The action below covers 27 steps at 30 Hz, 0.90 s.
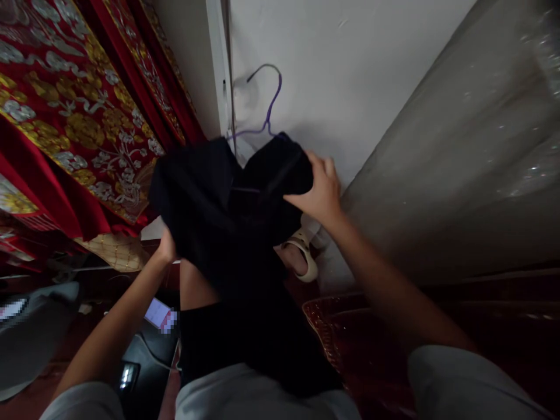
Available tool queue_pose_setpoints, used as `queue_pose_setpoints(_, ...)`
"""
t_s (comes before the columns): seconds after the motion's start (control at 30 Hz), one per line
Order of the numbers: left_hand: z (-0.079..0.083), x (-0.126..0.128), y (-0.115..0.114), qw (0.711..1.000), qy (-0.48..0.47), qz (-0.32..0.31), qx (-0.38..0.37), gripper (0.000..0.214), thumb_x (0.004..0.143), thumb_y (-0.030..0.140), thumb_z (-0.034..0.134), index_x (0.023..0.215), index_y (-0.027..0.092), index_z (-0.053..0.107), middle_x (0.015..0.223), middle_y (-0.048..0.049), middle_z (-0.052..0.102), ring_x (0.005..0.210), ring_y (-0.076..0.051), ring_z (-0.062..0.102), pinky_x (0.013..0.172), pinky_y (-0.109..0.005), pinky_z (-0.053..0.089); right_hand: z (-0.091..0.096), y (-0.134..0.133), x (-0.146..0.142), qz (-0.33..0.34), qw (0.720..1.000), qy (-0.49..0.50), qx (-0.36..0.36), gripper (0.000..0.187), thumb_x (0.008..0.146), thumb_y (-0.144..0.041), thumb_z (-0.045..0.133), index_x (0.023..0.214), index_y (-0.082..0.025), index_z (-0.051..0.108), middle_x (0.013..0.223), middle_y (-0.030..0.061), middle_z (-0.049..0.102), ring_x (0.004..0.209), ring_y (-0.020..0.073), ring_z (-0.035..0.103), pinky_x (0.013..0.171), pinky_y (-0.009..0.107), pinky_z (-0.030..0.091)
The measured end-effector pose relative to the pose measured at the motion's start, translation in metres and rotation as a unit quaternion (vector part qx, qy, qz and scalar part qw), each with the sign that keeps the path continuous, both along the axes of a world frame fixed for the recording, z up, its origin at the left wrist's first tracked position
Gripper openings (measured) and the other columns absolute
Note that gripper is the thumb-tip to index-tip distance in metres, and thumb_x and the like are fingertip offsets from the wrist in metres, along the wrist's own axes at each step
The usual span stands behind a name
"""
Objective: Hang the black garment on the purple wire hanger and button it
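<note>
Holding black garment (227,204) on purple hanger (269,108), both hands.

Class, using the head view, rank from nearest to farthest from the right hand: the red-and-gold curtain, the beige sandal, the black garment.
1. black garment, held by the right hand.
2. beige sandal, just below.
3. red-and-gold curtain, far left.

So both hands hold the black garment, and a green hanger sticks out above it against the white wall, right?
Not quite: the head view shows the hanger is purple, not green. Otherwise yes: the left hand and right hand hold the black garment, with the hanger above it against the white wall.
</note>
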<state>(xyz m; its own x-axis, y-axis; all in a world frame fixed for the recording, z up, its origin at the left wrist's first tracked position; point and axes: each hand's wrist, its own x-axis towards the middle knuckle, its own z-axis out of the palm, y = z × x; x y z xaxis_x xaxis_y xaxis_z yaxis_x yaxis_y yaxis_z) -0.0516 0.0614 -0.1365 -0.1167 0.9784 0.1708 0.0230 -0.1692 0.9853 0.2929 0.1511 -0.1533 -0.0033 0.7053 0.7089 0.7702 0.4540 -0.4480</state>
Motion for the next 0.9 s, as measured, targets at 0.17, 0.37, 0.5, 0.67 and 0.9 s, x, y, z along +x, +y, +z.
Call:
queue_pose_setpoints(0.17, -0.017, 0.021, -0.001, 0.993, -0.12, 0.008, 0.02, 0.062, 0.078, 0.072, 0.075, 0.112, 0.02, 0.072, 0.124, -0.0126, 0.074, 0.126, -0.034, 0.066, 0.103, -0.045, 0.057, 0.063, 0.0, -0.008, 0.005, 0.998, -0.06, -0.021, 0.095, 0.073, -0.034, 0.084, 0.156, -0.02, 0.04, 0.14, 0.0171, 0.052, 0.131, 0.0338, 0.052, 0.114, 0.05, 0.043)
queue_pose_setpoints(0.37, -0.027, 0.033, -0.035, 0.98, -0.145, 0.135, -0.029, 0.036, 0.063, 0.034, 0.095, 0.091, 0.018, 0.078, 0.099, -0.0071, 0.08, 0.091, -0.026, 0.077, 0.084, -0.032, 0.063, 0.064, -0.031, -0.002, 0.056, 0.993, -0.099, -0.019, 0.094, 0.068, -0.041, 0.085, 0.152, -0.026, 0.045, 0.139, 0.014, 0.052, 0.134, 0.0389, 0.049, 0.114, 0.059, 0.039)
queue_pose_setpoints(0.5, -0.046, 0.038, -0.062, 0.967, -0.191, 0.137, -0.097, 0.044, 0.058, 0.036, 0.098, 0.093, 0.018, 0.078, 0.097, -0.0074, 0.081, 0.088, -0.027, 0.078, 0.078, -0.031, 0.064, 0.019, -0.046, -0.023, 0.029, 0.992, 0.117, 0.036, 0.054, 0.082, -0.048, 0.07, 0.129, -0.024, 0.057, 0.132, 0.0125, 0.059, 0.124, 0.0307, 0.056, 0.107, 0.05, 0.045)
queue_pose_setpoints(0.67, -0.059, 0.05, -0.075, 0.969, -0.175, 0.137, -0.106, 0.055, 0.058, 0.04, 0.098, 0.102, 0.017, 0.076, 0.102, -0.0087, 0.08, 0.092, -0.03, 0.078, 0.077, -0.031, 0.063, -0.042, -0.06, -0.113, 0.107, 0.928, 0.291, -0.205, 0.041, 0.082, -0.057, 0.064, 0.067, -0.022, 0.051, 0.062, -0.0011, 0.05, 0.06, 0.0141, 0.047, 0.058, 0.029, 0.036)
queue_pose_setpoints(0.9, -0.069, 0.051, -0.081, 0.954, -0.091, 0.287, -0.014, 0.041, 0.075, 0.042, 0.086, 0.107, 0.021, 0.07, 0.111, -0.0081, 0.075, 0.107, -0.029, 0.073, 0.092, -0.037, 0.059, -0.077, -0.093, -0.138, 0.107, 0.86, 0.393, -0.307, 0.035, 0.077, -0.04, 0.057, 0.054, -0.024, 0.035, 0.049, -0.0043, 0.04, 0.052, 0.0116, 0.043, 0.055, 0.027, 0.032)
